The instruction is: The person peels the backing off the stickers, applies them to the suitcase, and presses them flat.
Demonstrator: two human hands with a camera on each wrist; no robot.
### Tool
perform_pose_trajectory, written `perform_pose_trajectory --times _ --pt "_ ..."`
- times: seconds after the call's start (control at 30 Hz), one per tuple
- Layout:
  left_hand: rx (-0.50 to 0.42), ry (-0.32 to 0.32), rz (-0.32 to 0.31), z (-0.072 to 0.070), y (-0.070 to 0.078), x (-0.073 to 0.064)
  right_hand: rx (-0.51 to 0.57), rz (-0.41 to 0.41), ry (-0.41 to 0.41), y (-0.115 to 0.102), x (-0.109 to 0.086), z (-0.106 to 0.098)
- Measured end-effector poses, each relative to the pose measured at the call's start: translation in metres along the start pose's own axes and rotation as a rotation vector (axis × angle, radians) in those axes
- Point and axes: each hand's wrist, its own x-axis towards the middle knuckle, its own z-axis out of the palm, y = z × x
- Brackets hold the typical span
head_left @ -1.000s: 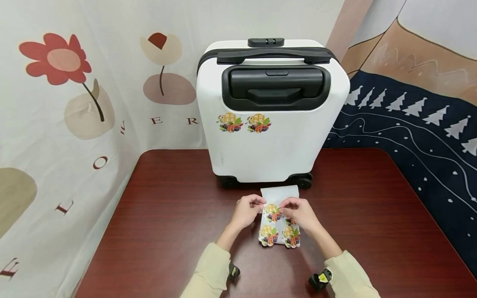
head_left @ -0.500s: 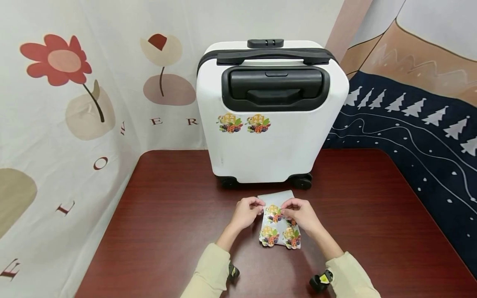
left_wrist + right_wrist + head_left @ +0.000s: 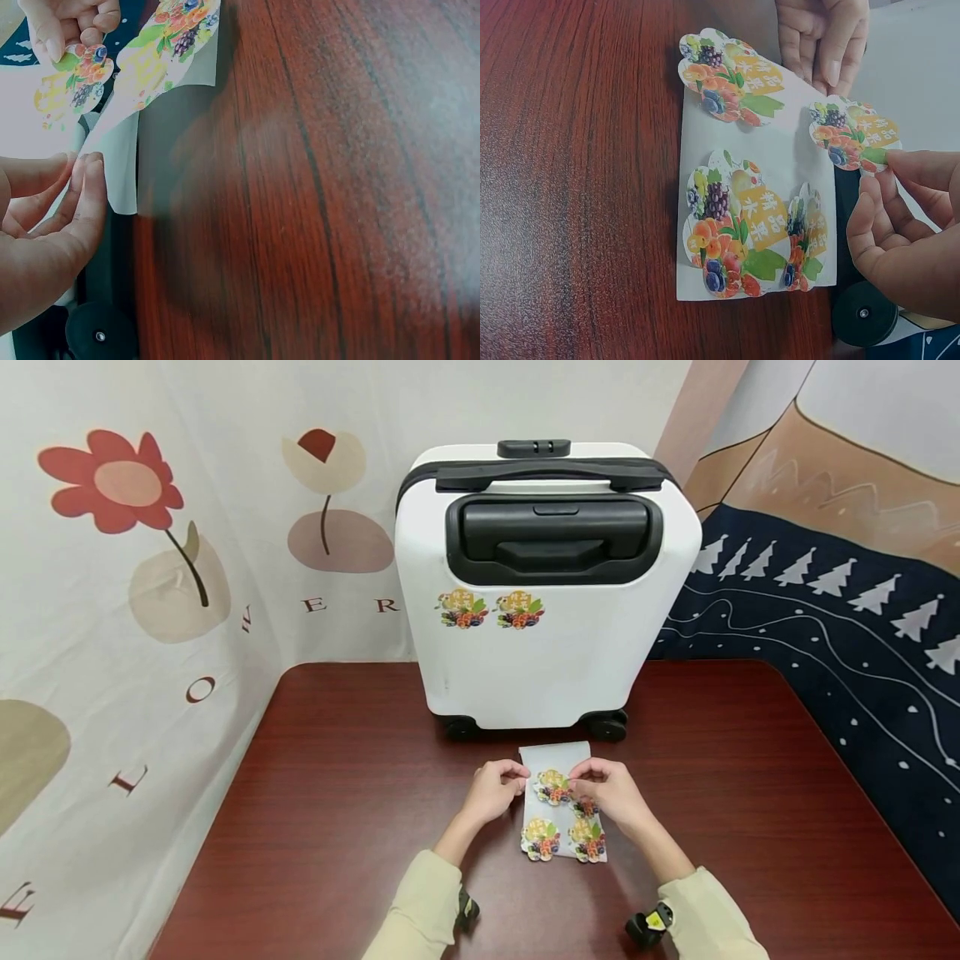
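Note:
My right hand (image 3: pixel 611 795) pinches the edge of a fruit-print sticker (image 3: pixel 855 135) between thumb and finger. In the right wrist view this sticker looks lifted off the white backing sheet (image 3: pixel 705 142). At the sheet's edge, my left hand (image 3: pixel 491 792) pinches the paper between thumb and fingertips. Three more stickers are on the sheet: one near left (image 3: pixel 541 839), one near right (image 3: pixel 587 840), and one partly behind my right fingers (image 3: pixel 586 808), which curls up in the right wrist view. A white suitcase (image 3: pixel 540 677) stands just beyond, bearing two matching stickers (image 3: pixel 462 608) side by side.
The suitcase's black wheels (image 3: pixel 604 725) rest on the dark red wooden table (image 3: pixel 360 793), close behind the sheet. Its black handle recess (image 3: pixel 555 539) lies above the two stickers. Printed cloths (image 3: pixel 337 618) hang behind and at both sides.
The held sticker and my right hand have shifted slightly right, while my left hand has drawn slightly left. More bare backing now shows between them. The sheet's far end has come nearer to me.

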Motion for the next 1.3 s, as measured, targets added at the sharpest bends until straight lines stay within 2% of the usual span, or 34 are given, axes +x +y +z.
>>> perform_pose_trajectory --times 0.2,0.33,0.5,0.73,1.3 --pt "0.034 0.003 -0.020 -0.001 -0.001 -0.001 -0.015 0.008 -0.001 0.000 0.000 -0.001" --pt "0.040 0.017 -0.009 -0.002 0.001 -0.001 -0.016 0.003 -0.005 -0.001 0.000 -0.002" --pt "0.034 0.012 0.015 -0.004 0.005 -0.001 -0.035 -0.022 -0.016 -0.004 0.001 -0.002" --pt "0.028 -0.004 0.043 -0.004 0.009 -0.002 -0.061 -0.005 -0.014 -0.011 0.002 0.001" --pt "-0.015 0.014 0.050 -0.009 0.012 -0.001 -0.058 -0.021 -0.030 -0.018 0.007 0.006"
